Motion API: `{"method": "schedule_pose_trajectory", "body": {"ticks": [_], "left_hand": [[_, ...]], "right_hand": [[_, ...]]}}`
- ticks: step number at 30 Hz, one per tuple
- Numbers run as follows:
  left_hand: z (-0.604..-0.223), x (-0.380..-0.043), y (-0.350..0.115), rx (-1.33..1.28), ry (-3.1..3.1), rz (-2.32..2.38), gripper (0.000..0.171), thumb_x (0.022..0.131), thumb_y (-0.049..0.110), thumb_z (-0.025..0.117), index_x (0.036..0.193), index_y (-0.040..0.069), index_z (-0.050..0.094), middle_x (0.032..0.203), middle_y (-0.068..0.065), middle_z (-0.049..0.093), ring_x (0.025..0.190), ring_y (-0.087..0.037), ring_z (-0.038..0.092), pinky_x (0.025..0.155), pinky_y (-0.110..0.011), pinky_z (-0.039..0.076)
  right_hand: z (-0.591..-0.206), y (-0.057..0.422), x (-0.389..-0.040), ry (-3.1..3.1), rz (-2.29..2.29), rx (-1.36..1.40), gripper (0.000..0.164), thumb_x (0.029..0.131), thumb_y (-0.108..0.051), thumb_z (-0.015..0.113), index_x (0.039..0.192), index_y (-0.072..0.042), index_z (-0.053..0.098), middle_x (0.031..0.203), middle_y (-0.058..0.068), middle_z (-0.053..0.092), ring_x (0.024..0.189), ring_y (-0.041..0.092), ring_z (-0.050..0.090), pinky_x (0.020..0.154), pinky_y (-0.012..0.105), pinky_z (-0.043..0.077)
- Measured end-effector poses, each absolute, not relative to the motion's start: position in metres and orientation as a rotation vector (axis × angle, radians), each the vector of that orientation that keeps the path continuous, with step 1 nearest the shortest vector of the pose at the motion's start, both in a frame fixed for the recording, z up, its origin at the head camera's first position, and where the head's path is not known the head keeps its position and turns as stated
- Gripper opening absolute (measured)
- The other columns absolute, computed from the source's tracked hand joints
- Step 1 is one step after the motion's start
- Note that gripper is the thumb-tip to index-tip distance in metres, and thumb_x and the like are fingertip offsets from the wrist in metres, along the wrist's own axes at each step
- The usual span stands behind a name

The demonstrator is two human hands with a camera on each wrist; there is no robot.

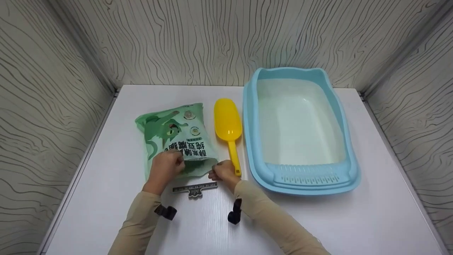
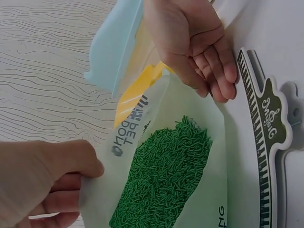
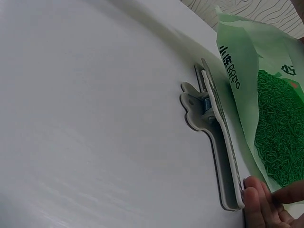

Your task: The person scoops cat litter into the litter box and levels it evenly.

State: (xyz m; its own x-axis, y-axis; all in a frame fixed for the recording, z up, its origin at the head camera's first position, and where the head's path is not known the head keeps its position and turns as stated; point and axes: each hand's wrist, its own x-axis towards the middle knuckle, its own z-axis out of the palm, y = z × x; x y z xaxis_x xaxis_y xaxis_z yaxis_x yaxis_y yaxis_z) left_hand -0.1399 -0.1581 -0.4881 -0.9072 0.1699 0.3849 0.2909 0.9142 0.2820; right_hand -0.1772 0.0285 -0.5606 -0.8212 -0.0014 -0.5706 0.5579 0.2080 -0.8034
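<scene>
A pale green bag of cat litter (image 1: 170, 129) lies on the table with its mouth open toward the person. Green litter pellets (image 2: 166, 175) show inside it in both wrist views. The left hand (image 1: 166, 165) pinches the upper edge of the mouth between thumb and curled fingers. At the mouth's right corner, the right hand (image 1: 225, 171) pinches the bag's edge with its thumb and fingers. Just in front of the bag lies a piano-keyboard-patterned clip (image 1: 194, 190), apart from the left hand and near the right fingertips.
To the right of the bag lies a yellow scoop (image 1: 227, 120), its handle partly beside the right hand. Farther right stands a light blue litter box (image 1: 250, 131) with a white inside. Wood-grain patterned panels (image 1: 212, 42) enclose the white table (image 1: 382, 212).
</scene>
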Motion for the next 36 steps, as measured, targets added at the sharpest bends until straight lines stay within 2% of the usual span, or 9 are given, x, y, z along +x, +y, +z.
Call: {"method": "schedule_pose_trajectory", "body": {"ticks": [5, 9, 14, 23, 27, 31, 36], "left_hand": [[-0.485, -0.142, -0.16, -0.344, -2.638, -0.497, 0.011, 0.071, 0.002, 0.074, 0.065, 0.005, 0.066, 0.062, -0.006, 0.06, 0.053, -0.017, 0.053, 0.051, -0.033, 0.045], [-0.48, -0.144, -0.162, -0.321, -2.61, -0.525, 0.01, 0.074, 0.002, 0.074, 0.068, 0.004, 0.067, 0.064, -0.007, 0.062, 0.055, -0.019, 0.056, 0.051, -0.034, 0.048], [-0.476, -0.145, -0.163, -0.321, -2.571, -0.524, 0.007, 0.075, 0.001, 0.073, 0.071, 0.002, 0.068, 0.067, -0.009, 0.063, 0.057, -0.022, 0.059, 0.054, -0.036, 0.051], [-0.473, -0.148, -0.16, -0.36, -2.494, -0.536, 0.007, 0.075, -0.001, 0.072, 0.071, 0.002, 0.067, 0.067, -0.009, 0.063, 0.057, -0.02, 0.06, 0.052, -0.034, 0.05], [-0.471, -0.148, -0.159, -0.351, -2.502, -0.558, 0.008, 0.076, 0.0, 0.071, 0.07, 0.002, 0.067, 0.067, -0.009, 0.063, 0.058, -0.021, 0.06, 0.053, -0.035, 0.05], [-0.468, -0.149, -0.158, -0.35, -2.512, -0.566, 0.008, 0.078, 0.001, 0.071, 0.071, 0.002, 0.068, 0.068, -0.009, 0.064, 0.059, -0.021, 0.061, 0.054, -0.035, 0.051], [-0.468, -0.15, -0.158, -0.347, -2.51, -0.579, 0.006, 0.078, 0.002, 0.071, 0.073, 0.002, 0.068, 0.07, -0.01, 0.065, 0.061, -0.022, 0.062, 0.057, -0.036, 0.052]], "right_hand": [[-0.56, 0.029, -0.176, 2.037, -1.646, 0.488, 0.027, 0.089, -0.001, 0.052, 0.108, 0.016, 0.061, 0.069, 0.011, 0.071, 0.05, 0.009, 0.061, 0.055, 0.024, 0.057], [-0.559, 0.029, -0.176, 2.038, -1.649, 0.446, 0.022, 0.089, -0.001, 0.052, 0.098, 0.014, 0.065, 0.069, 0.012, 0.071, 0.051, 0.009, 0.062, 0.056, 0.026, 0.057], [-0.558, 0.026, -0.177, 1.99, -1.65, 0.441, 0.021, 0.09, -0.004, 0.053, 0.096, 0.012, 0.065, 0.068, 0.011, 0.071, 0.053, 0.011, 0.065, 0.058, 0.027, 0.058], [-0.561, 0.021, -0.177, 1.999, -1.621, 0.459, 0.018, 0.084, -0.003, 0.062, 0.092, 0.012, 0.067, 0.055, 0.002, 0.062, 0.046, 0.009, 0.062, 0.048, 0.022, 0.054], [-0.561, 0.021, -0.179, 1.997, -1.59, 0.457, 0.019, 0.085, -0.003, 0.059, 0.09, 0.013, 0.067, 0.053, 0.003, 0.062, 0.045, 0.01, 0.062, 0.047, 0.022, 0.053], [-0.559, 0.02, -0.18, 1.953, -1.603, 0.445, 0.021, 0.088, -0.002, 0.053, 0.092, 0.014, 0.066, 0.055, 0.003, 0.063, 0.046, 0.01, 0.062, 0.048, 0.023, 0.054], [-0.556, 0.018, -0.182, 1.875, -1.676, 0.448, 0.024, 0.089, -0.001, 0.051, 0.102, 0.015, 0.062, 0.059, 0.005, 0.067, 0.051, 0.013, 0.066, 0.055, 0.027, 0.058]]}}
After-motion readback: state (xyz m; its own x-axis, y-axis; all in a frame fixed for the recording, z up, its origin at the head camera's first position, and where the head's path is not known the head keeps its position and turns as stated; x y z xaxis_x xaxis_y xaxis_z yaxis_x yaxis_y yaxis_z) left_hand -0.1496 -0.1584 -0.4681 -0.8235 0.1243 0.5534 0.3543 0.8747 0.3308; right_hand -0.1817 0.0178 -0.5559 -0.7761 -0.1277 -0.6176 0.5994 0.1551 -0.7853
